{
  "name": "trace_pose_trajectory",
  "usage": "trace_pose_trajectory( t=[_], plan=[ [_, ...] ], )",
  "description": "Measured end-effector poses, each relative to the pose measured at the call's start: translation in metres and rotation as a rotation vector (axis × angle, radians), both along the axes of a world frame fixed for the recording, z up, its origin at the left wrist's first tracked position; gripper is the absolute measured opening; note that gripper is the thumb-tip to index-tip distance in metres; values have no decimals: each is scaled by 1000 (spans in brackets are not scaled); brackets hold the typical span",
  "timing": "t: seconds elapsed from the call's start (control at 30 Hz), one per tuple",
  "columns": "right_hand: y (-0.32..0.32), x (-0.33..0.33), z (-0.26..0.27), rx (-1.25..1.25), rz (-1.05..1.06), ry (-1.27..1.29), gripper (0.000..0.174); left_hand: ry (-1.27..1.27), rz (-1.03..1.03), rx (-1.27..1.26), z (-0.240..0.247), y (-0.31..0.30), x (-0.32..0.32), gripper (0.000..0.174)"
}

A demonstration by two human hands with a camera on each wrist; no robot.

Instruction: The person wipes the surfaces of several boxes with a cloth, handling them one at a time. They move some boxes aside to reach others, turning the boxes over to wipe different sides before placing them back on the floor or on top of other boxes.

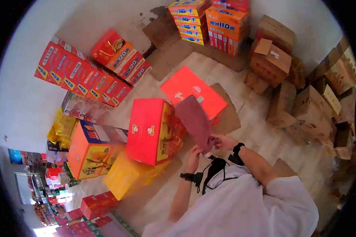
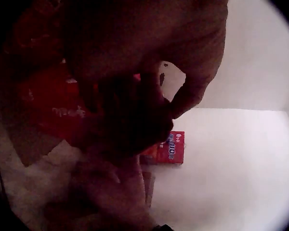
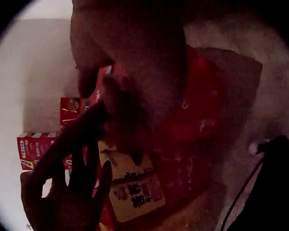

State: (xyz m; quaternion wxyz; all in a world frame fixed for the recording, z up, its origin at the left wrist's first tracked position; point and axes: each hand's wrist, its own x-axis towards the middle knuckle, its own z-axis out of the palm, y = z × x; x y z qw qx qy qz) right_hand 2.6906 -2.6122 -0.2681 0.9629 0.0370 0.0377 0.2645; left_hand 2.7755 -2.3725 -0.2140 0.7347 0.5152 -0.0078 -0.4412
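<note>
A maroon cloth (image 1: 192, 118) stretches away from the person, its near end gathered between both hands. The left hand (image 1: 193, 158) pinches that gathered end from the left side. Gripping the bunched fabric just beside it is the right hand (image 1: 224, 142). In the left wrist view, the left hand (image 2: 154, 38) shows dark, with thumb and finger meeting in a ring. The right wrist view has the right hand (image 3: 135, 53) at the top and the left hand's fingers reaching toward it; the cloth is lost in shadow there.
Beyond the cloth lies a flat red box (image 1: 194, 91) on cardboard. A tall red carton (image 1: 146, 130) stands to the left, by a yellow box (image 1: 124, 177) and an orange carton (image 1: 87, 154). Brown cardboard boxes (image 1: 314, 106) are piled at right; stacked snack cartons (image 1: 227, 23) line the back wall.
</note>
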Motion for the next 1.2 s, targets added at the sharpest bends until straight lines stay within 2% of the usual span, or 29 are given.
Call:
trace_pose_trajectory(
  t=[0.07, 0.1, 0.13, 0.17, 0.2, 0.23, 0.3, 0.33, 0.5, 0.57, 0.63, 0.7, 0.8, 0.87, 0.97, 1.03, 1.07, 1.1, 1.13, 1.2],
  plan=[
    [6, -8, 66, -740, 104, -13, 26, -2, -48, -33, 18, -4, -9, 32],
    [8, -10, 72, -739, 89, -15, 26, 66, -3, -132, 36, -9, -16, 34],
    [9, -14, 78, -752, 161, 48, 31, 136, 38, -229, 53, -14, -23, 35],
    [8, -17, 81, -763, 230, 112, 35, 130, 18, -223, 75, -23, -31, 35],
    [3, -18, 85, -603, 199, 128, 36, 130, 46, -257, 97, -34, -39, 37],
    [-1, -25, 87, -596, 178, 126, 36, 133, 74, -290, 113, -42, -46, 39],
    [-5, -42, 94, -449, -48, 153, 39, 140, 76, -287, 128, -52, -58, 43],
    [-10, -50, 97, -437, -61, 154, 39, 148, 98, -297, 132, -56, -64, 48],
    [-41, -68, 145, -408, -232, -59, 33, 71, 75, -231, 128, -60, -81, 45],
    [-53, -77, 170, -410, -258, -32, 34, 69, 89, -173, 127, -57, -91, 42],
    [-62, -80, 171, -410, -270, -9, 36, -106, 147, -129, 138, -58, -105, 37],
    [-65, -76, 162, -629, -293, -51, 42, -153, 219, -109, 171, -72, -124, 35],
    [-75, -79, 194, -537, -333, -6, 40, -200, 282, -90, 194, -74, -135, 33],
    [-79, -66, 192, -507, -329, -28, 41, -214, 300, -104, 200, -82, -131, 33],
    [-84, -31, 180, -480, -368, -5, 37, -261, 336, 35, 203, -98, -98, 31],
    [-94, -8, 170, -492, -392, 49, 33, -249, 343, 91, 192, -107, -65, 13],
    [-102, 2, 166, -990, -563, -254, 27, -246, 347, 85, 187, -113, -48, 13],
    [-106, 16, 166, -1478, -722, -577, 21, -369, 261, 228, 186, -118, -27, 11],
    [-105, 35, 164, -1480, -727, -574, 21, -493, 168, 371, 188, -122, -5, 11],
    [-114, 80, 168, -485, -468, 69, 12, -466, 199, 304, 186, -133, 40, 12]
  ],
)
